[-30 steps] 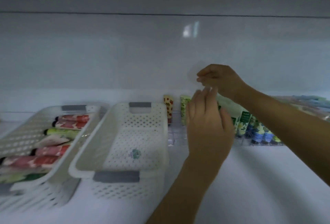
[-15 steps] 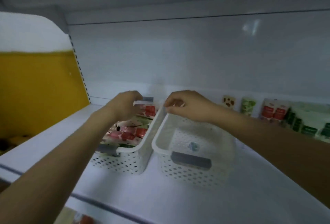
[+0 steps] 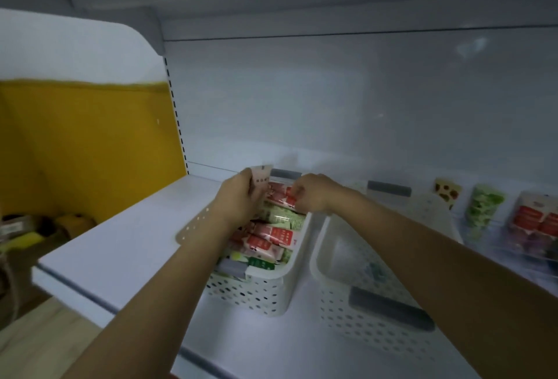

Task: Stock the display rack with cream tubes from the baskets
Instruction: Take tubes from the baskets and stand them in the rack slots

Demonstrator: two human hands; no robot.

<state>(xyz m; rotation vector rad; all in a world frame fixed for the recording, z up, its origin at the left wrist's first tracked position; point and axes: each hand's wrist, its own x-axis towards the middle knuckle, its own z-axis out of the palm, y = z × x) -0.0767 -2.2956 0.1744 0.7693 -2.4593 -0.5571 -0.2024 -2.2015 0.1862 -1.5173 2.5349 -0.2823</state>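
A white perforated basket on the shelf holds several red and green cream tubes. My left hand is over its far end and grips a pale pink tube raised above the basket. My right hand reaches in beside it and pinches a red tube at the basket's far end. A second white basket stands to the right, almost bare inside. The clear display rack at the far right holds upright green and red tubes.
The white shelf extends left to a yellow side panel. Another shelf hangs overhead. Below the shelf's left edge lie a wooden floor and some dark clutter.
Both hands left the display rack and moved left to the full basket. The left hand has lifted a pale pink tube; the right hand now pinches a red one. The view swung left.
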